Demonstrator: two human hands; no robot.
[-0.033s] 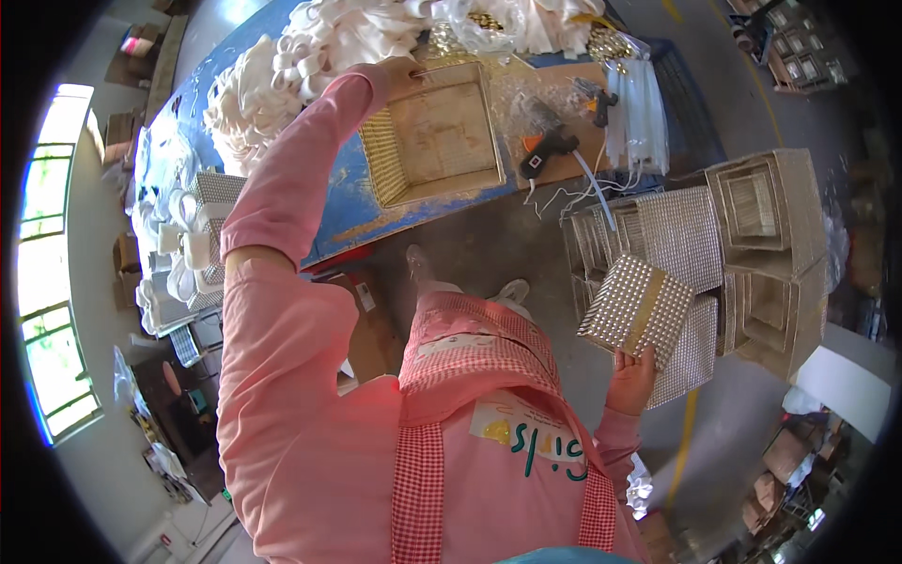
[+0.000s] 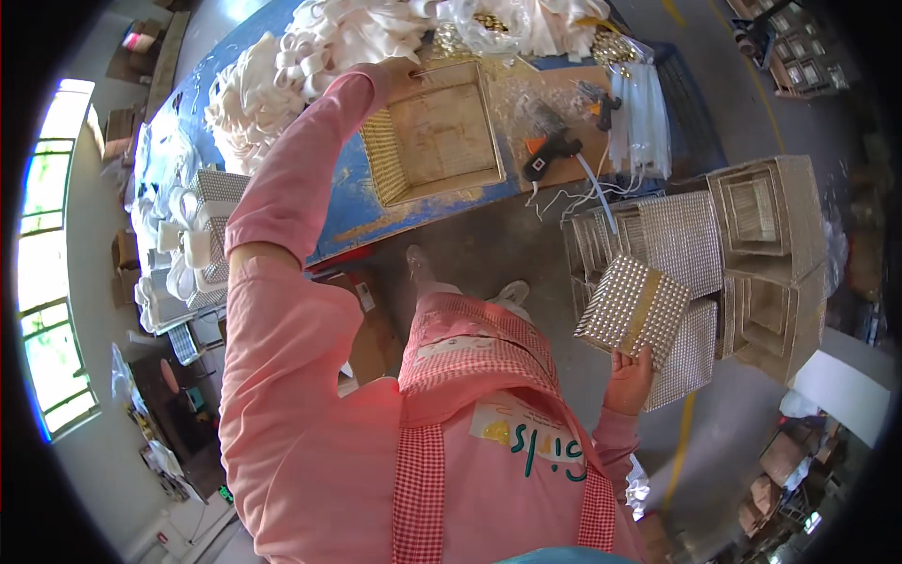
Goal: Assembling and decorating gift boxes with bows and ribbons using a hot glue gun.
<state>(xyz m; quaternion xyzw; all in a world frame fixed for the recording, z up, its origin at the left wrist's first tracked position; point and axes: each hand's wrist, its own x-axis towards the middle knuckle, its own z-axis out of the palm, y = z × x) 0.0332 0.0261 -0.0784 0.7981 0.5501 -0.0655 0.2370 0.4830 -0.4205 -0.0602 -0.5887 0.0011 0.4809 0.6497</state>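
Observation:
My left hand (image 2: 398, 73) reaches across the blue table and pinches the far left corner of an open, shallow box (image 2: 442, 136). This box has a bare tan inside and gold-studded walls, and its fingertips' hold is partly hidden. Down at my right side, my right hand (image 2: 630, 378) is closed on the near edge of a smaller box (image 2: 625, 303) covered in silvery studs, with a gold band across it. That box is tilted in the air in front of stacked studded boxes (image 2: 683, 240). Beside the open box lies a black glue gun (image 2: 550, 155) with an orange part.
White ribbon loops (image 2: 254, 99) are heaped at the table's far left. A second glue gun (image 2: 601, 101) and pale blue strips (image 2: 641, 122) lie on the right. White cables hang over the table's edge. Nested open boxes (image 2: 766, 221) stand at the right; ribboned boxes (image 2: 211, 211) at the left.

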